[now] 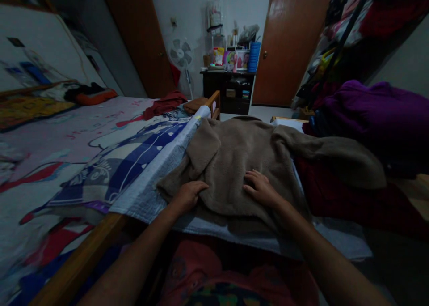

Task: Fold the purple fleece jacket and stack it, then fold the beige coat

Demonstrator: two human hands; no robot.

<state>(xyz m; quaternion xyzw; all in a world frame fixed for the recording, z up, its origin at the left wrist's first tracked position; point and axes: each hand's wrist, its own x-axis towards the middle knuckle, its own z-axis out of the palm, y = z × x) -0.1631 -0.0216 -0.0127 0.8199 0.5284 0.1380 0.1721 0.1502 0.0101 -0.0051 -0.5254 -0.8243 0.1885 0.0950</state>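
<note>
A brown fleece sweater (231,158) lies spread over a light cloth-covered board in front of me. One of its sleeves (335,154) stretches out to the right, while the other is folded in at the left side. My left hand (190,195) is at the garment's left lower edge, its fingers closed together on the fabric; the thumb is hard to see. On the lower middle of the sweater rests my right hand (262,189), palm down with fingers apart, holding nothing.
Left of the board is a bed with a patterned sheet (100,113) and a blue-and-white checked cloth (134,158). Dark red fabric (355,203) and a purple pile (378,113) are at the right. A fan (182,53) and a dark cabinet (214,84) stand at the back.
</note>
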